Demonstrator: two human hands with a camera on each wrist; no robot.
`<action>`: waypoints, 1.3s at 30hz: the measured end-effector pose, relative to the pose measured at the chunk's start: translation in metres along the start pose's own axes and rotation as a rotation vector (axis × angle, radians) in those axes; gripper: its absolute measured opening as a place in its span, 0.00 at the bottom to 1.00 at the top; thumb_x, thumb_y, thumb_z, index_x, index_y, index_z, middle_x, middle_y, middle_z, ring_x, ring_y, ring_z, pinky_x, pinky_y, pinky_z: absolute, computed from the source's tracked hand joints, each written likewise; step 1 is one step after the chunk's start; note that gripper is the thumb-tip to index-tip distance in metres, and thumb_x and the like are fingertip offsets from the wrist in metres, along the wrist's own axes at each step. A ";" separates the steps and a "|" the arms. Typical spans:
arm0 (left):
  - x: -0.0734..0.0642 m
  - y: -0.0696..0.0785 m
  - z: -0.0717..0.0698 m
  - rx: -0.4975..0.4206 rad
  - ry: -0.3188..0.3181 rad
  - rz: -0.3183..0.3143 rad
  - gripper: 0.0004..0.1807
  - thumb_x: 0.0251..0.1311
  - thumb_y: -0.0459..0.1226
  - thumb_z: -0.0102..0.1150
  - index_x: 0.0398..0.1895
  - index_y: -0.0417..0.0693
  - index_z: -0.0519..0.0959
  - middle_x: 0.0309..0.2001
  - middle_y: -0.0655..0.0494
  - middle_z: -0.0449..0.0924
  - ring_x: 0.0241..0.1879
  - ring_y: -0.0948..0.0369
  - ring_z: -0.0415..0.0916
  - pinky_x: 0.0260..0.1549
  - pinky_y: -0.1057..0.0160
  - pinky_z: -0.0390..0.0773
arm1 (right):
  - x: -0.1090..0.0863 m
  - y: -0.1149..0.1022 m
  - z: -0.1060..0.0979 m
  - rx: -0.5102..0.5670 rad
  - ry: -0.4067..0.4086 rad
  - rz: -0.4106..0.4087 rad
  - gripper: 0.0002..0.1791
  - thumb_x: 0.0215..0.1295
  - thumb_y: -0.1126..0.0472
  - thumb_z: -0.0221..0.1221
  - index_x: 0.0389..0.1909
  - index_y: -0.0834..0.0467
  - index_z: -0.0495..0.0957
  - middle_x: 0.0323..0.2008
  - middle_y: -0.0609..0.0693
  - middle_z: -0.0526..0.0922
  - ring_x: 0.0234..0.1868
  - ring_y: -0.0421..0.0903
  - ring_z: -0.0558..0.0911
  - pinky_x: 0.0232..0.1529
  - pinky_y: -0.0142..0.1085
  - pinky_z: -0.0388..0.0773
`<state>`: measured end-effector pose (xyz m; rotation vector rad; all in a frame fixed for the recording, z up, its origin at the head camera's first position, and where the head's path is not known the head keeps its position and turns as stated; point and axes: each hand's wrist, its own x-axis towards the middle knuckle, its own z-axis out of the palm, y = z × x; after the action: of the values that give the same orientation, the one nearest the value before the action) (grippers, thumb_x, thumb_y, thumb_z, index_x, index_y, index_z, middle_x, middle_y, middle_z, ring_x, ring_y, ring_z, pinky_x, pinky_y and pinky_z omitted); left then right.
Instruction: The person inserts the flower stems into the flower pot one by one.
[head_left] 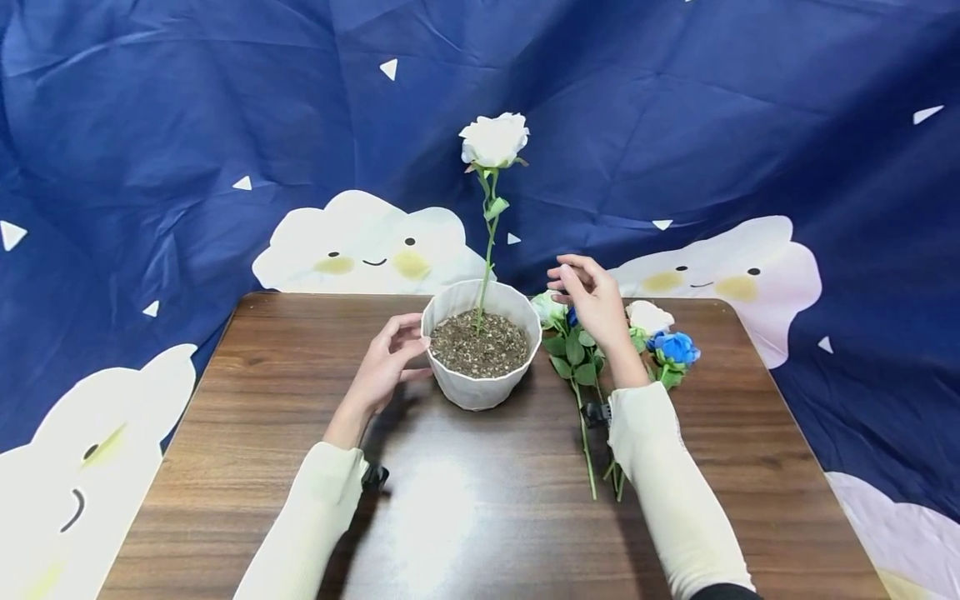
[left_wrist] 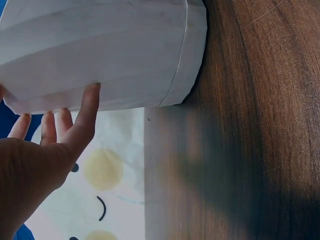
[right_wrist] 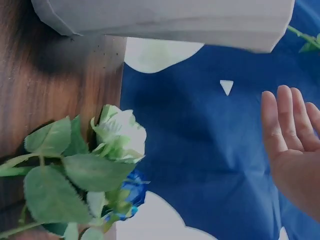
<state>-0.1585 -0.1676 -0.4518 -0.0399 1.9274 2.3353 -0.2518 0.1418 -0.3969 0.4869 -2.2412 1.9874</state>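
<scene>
A white faceted flowerpot [head_left: 480, 390] filled with dark soil [head_left: 478, 350] stands near the table's back edge. One white rose [head_left: 495, 140] rises upright from the soil on a long green stem. My left hand [head_left: 382, 362] rests against the pot's left side; in the left wrist view its spread fingers [left_wrist: 89, 107] touch the pot wall. To the right of the pot, my right hand [head_left: 596, 308] is raised over the lying flowers, its fingers loosely extended. Nothing is held in it, and the right wrist view shows the palm [right_wrist: 295, 160] bare and apart from the pot.
Right of the pot lie a greenish-white rose [head_left: 550, 308], a white rose [head_left: 649, 317] and a blue rose [head_left: 675, 347], stems toward the front. Another blue bloom [right_wrist: 132, 192] shows beneath leaves. Behind the wooden table [head_left: 247, 400] hangs a blue cloud-patterned cloth [head_left: 600, 108].
</scene>
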 end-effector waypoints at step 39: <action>0.000 0.001 0.000 0.005 -0.012 0.003 0.27 0.68 0.30 0.56 0.70 0.39 0.65 0.57 0.43 0.66 0.49 0.56 0.74 0.49 0.41 0.85 | -0.050 0.045 -0.098 0.180 0.254 0.341 0.07 0.77 0.61 0.55 0.50 0.58 0.74 0.35 0.45 0.85 0.34 0.40 0.85 0.36 0.34 0.89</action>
<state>-0.1582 -0.1682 -0.4512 -0.0224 1.9289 2.3275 -0.2314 0.2507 -0.4405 -0.1426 -2.1093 2.2695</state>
